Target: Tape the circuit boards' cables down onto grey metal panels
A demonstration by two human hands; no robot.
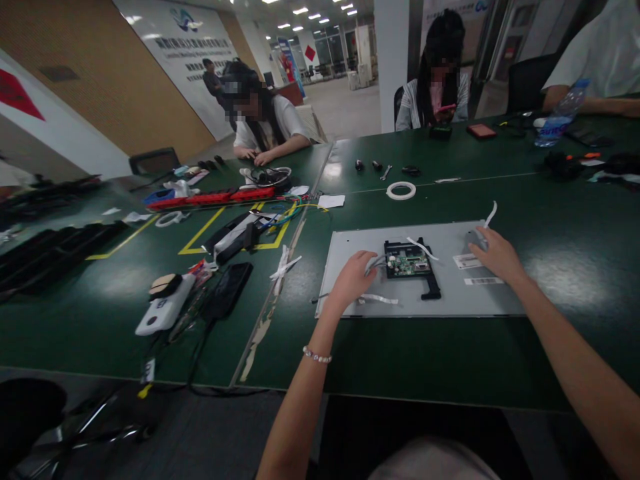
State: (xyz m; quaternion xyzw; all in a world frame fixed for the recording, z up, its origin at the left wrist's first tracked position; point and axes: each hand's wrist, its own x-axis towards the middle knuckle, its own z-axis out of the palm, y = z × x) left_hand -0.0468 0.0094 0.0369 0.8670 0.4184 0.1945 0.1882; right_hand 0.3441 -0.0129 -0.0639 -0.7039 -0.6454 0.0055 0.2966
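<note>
A flat grey panel (410, 301) lies on the green table, with a black bracket (431, 288) and a green circuit board (409, 265) at its middle. My left hand (353, 277) is closed around grey cable (375, 262) beside the board's left edge. Over the panel's upper right corner, my right hand (495, 253) has its fingers closed on a small grey piece (475, 239), partly hidden. A white strip (493, 212) rises just behind those fingers. Other white strips lie across the bracket and below my left hand.
A white tape roll (401, 191) and small tools sit beyond the panel. To the left are a black phone-like device (229, 291), a white device (165, 305), cables and a red strip (215, 198). People sit across the table; a bottle (560, 117) stands far right.
</note>
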